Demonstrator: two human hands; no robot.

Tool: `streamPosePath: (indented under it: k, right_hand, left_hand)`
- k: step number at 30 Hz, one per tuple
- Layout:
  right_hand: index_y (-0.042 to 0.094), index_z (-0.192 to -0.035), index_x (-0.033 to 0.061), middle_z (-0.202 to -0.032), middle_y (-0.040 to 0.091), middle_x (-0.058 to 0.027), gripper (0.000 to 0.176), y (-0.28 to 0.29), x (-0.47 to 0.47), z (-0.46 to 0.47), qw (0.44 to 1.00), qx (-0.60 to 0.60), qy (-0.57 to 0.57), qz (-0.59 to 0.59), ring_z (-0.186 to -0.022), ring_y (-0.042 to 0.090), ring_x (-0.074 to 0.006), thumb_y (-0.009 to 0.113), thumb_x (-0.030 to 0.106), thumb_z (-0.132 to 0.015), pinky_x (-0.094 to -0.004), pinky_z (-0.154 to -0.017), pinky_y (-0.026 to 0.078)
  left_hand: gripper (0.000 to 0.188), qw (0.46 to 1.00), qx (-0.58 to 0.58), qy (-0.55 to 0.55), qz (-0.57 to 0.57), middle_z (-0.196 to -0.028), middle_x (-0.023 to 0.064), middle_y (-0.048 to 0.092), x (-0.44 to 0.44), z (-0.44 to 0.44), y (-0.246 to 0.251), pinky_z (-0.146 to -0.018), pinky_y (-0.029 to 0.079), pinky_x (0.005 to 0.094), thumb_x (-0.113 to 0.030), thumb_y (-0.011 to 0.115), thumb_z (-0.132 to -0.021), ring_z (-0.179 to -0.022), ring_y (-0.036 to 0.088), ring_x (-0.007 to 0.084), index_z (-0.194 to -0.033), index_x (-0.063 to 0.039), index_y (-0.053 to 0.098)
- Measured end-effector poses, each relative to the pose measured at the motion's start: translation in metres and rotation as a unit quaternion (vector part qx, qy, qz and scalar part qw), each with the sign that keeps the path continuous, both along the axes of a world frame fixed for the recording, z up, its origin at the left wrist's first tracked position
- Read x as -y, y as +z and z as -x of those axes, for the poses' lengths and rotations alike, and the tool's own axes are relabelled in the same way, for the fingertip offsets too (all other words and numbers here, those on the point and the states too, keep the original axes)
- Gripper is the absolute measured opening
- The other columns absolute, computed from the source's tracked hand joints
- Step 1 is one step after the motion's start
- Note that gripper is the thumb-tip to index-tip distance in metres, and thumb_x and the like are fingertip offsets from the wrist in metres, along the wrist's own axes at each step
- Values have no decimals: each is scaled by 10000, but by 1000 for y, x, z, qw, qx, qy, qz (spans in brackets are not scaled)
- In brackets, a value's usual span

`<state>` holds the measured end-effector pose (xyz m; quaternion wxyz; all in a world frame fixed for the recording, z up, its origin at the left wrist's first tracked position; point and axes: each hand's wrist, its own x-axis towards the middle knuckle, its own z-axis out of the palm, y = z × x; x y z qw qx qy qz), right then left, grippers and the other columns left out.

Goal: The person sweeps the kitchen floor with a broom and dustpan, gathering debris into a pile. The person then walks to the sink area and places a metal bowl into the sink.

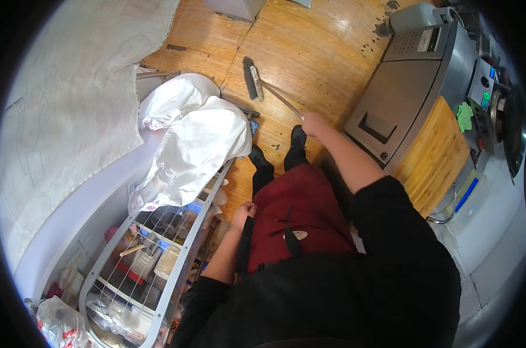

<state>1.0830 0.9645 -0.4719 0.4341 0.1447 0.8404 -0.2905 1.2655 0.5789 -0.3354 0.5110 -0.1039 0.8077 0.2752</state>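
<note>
My right hand (314, 124) is closed around the end of a thin broom handle (284, 101), out ahead of my shoes. At the handle's far end the broom head (253, 79), with dark grey bristles, rests on the wood-patterned floor (306, 48). My left hand (244, 214) hangs with curled fingers beside the dark red apron (295, 209). A black strap (245, 245) lies by its wrist; nothing else shows in that hand.
Left stands a metal wire rack (182, 256) holding containers, with a white plastic sheet or bag (202, 143) over its far end. On the right are a stainless steel cabinet (393, 95), a wooden board (435, 161) and a green cloth (465, 116). My dark shoes (298, 137) stand between.
</note>
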Motion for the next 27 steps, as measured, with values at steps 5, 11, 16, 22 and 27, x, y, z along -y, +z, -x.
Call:
streamPosePath:
  k: [5,11,16,22,27]
  right_hand:
    - [632,-1326,96,-1098,706,-255,478,66,-13,-39,995,-97,-8,27,-1048,678,-414,552,69,-856,-487,-873,547]
    - [583,-1393,110,-1134,700,-247,536,27,5,-54,999,-23,10,39,-1068,673,-412,525,61,-862,-486,-890,546]
    - [565,-1422,120,-1163,695,-242,535,11,19,-28,997,22,-71,-10,-1063,680,-392,511,62,-892,-487,-891,549]
    - [522,-1469,124,-1201,676,-258,564,80,24,-72,994,-37,-94,36,-1064,666,-430,554,124,-906,-474,-922,534]
    - [537,-1455,116,-1216,672,-253,543,52,-8,-90,998,4,-56,40,-1117,649,-410,582,151,-915,-468,-948,520]
  left_hand:
    - [262,998,6,-5,70,-968,196,730,20,-35,-22,-858,533,478,-285,580,-934,-964,693,395,-1002,-69,712]
    - [259,999,1,-31,22,-968,201,727,6,-22,-11,-867,532,477,-287,592,-927,-977,688,397,-988,-65,712]
    - [242,1000,-17,-4,-22,-960,205,725,5,-4,-9,-853,540,458,-253,604,-920,-972,690,394,-982,-44,707]
    - [252,1000,-1,-11,-15,-963,206,726,24,-26,-33,-860,543,456,-260,610,-912,-978,694,387,-989,-41,709]
    - [262,999,12,-53,-5,-969,214,724,35,-21,-39,-869,541,463,-277,610,-910,-991,692,387,-986,-47,710]
